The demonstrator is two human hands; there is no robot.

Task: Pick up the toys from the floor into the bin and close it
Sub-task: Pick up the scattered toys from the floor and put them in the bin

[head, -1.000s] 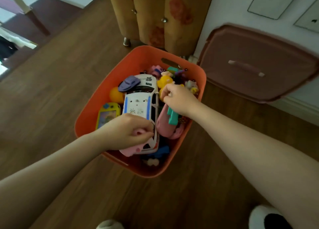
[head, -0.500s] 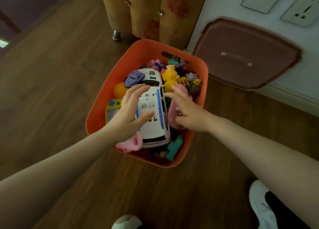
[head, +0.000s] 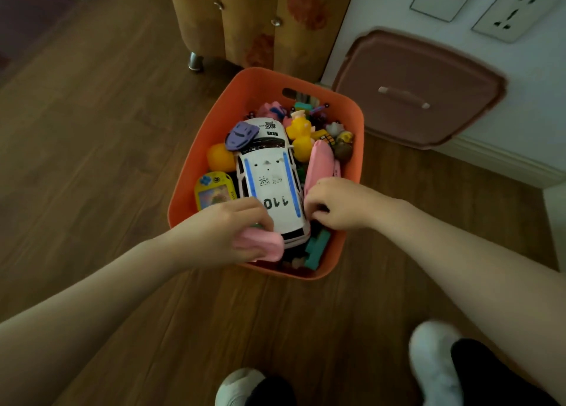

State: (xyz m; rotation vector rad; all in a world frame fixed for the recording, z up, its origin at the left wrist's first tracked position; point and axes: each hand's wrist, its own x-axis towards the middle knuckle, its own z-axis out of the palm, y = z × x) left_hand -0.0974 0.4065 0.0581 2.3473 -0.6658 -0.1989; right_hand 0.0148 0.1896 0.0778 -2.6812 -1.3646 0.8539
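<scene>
Fingers of left hand [head: 225,231] curled around pink toy [head: 260,243]; right hand [head: 338,205] curled, grip unclear, beside police car [head: 271,180].

The left hand [head: 226,234] covers part of a pink toy [head: 263,245]. The right hand's [head: 340,203] fingertips vanish behind the toy car [head: 269,179]. The wall sockets [head: 517,10] are cropped.

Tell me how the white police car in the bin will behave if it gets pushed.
The white police car looks like rigid moulded plastic, so probably stiff and light for its size. It rests on top of loose toys in the orange bin, so a push would likely rock or slide it rather than roll it.
</scene>
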